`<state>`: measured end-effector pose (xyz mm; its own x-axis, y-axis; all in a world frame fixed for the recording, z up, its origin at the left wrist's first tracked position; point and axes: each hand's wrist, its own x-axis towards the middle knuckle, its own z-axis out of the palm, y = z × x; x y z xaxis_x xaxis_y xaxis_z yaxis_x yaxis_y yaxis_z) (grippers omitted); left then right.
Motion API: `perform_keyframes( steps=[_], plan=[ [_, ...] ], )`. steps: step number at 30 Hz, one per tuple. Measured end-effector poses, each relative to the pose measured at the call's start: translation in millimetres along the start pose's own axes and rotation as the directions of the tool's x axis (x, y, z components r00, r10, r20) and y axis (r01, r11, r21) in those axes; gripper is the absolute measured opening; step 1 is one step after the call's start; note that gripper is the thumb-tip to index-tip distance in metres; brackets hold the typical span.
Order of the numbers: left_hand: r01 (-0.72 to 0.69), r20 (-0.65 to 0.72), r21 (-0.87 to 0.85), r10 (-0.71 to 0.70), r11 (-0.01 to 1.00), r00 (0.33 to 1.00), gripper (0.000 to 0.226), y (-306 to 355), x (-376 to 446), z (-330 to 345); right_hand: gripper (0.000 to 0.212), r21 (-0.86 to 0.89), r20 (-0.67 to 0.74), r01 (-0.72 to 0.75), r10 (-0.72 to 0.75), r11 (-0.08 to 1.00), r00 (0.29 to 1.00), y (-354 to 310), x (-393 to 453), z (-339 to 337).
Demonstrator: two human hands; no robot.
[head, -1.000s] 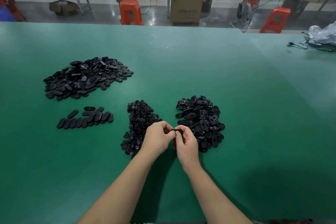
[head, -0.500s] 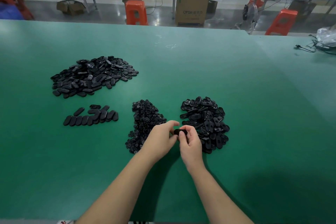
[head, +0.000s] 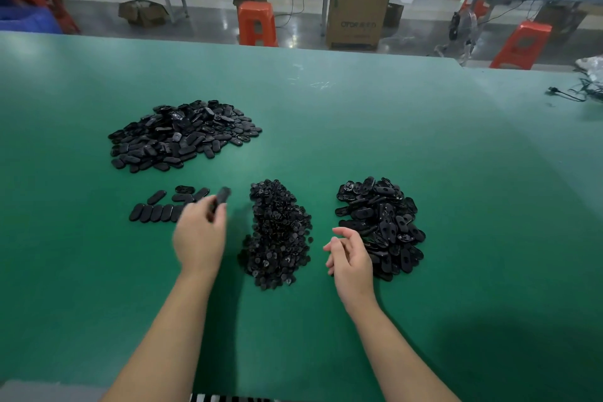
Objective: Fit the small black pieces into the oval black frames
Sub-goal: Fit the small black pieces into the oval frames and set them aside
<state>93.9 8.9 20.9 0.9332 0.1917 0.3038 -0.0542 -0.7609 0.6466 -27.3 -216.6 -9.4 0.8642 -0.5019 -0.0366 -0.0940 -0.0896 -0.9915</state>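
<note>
green table (head: pixel 424 157): left hand (head: pixel 199 235) pinches oval frame (head: pixel 222 196); right hand (head: pixel 350 254) loosely open.

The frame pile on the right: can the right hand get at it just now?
Probably yes. The right hand is open, holds nothing, and sits right beside the frame pile with nothing between them.

Your left hand (head: pixel 199 235) is motion-blurred, and so is the black oval piece (head: pixel 222 197) it pinches; it hides the near row's (head: pixel 153 213) right end.

L hand (head: pixel 199 235) pinching, blurred; R hand (head: pixel 350 254) loosely curled.
</note>
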Motion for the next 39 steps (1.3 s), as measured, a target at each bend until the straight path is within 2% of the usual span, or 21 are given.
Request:
perform_keyframes(
  steps=[4,7,12,14,17,20,24,27,32,34,35,37,39],
  plan=[
    [0.243,-0.109,0.046,-0.237,0.969,0.965,0.026,-49.1,29.1,-16.5,0.014,-0.04,0.018,0.001,-0.001,0.999,1.0,-1.3,-1.0,0.2],
    [0.286,-0.104,0.079,-0.277,0.955,0.955,0.024,-65.5,40.6,-20.0,0.013,-0.062,0.021,-0.001,0.002,0.998,1.0,-2.4,-0.9,0.6],
    [0.311,-0.058,0.148,-0.306,0.939,0.95,0.035,-68.3,53.4,-17.9,0.012,-0.079,0.028,0.018,-0.015,0.997,0.999,-3.1,-1.1,1.1],
    [0.285,-0.037,0.162,-0.283,0.945,0.959,0.034,-67.3,54.6,-15.8,0.012,-0.083,0.035,0.018,-0.016,0.996,0.999,-3.3,-1.2,1.0],
    [0.217,-0.047,0.086,-0.214,0.972,0.976,0.033,-61.2,47.9,-12.3,0.012,-0.093,0.036,0.012,-0.008,0.996,0.999,-4.0,-1.1,0.6],
    [0.072,-0.039,-0.001,-0.072,0.997,0.997,0.028,-48.3,31.6,-5.8,0.012,-0.102,0.035,0.007,-0.004,0.995,0.999,-4.4,-1.8,1.1],
    [-0.065,0.19,-0.032,0.07,0.997,0.979,0.023,-25.4,1.6,14.9,0.014,-0.135,0.03,0.004,0.0,0.991,1.0,-7.2,-2.4,2.3],
    [-0.071,0.271,-0.002,0.069,0.997,0.96,0.024,-11.7,-21.2,27.4,0.016,-0.191,0.024,0.025,-0.02,0.981,0.999,-6.9,-3.4,2.5],
    [0.009,0.24,-0.075,0.009,0.997,0.971,0.025,-10.0,-30.8,29.4,0.014,-0.301,0.034,0.058,-0.05,0.952,0.998,-7.0,-2.3,5.6],
    [0.0,0.266,-0.081,0.022,0.997,0.964,0.027,-9.3,-31.5,28.2,0.019,-0.436,0.055,0.142,-0.131,0.888,0.99,-9.4,-1.4,6.3],
    [-0.015,0.272,-0.076,0.035,0.997,0.962,0.026,-8.4,-32.2,27.7,0.021,-0.532,0.092,0.208,-0.188,0.821,0.978,-11.6,1.2,5.0],
    [-0.036,0.271,-0.065,0.052,0.997,0.961,0.021,-8.3,-32.9,27.4,0.027,-0.715,0.178,0.305,-0.257,0.63,0.95,-18.4,12.7,-1.9],
    [-0.054,0.267,-0.051,0.065,0.997,0.961,0.015,-10.1,-33.0,29.0,0.032,-0.836,0.195,0.292,-0.246,0.464,0.949,-26.0,32.2,-14.1]
  ],
)
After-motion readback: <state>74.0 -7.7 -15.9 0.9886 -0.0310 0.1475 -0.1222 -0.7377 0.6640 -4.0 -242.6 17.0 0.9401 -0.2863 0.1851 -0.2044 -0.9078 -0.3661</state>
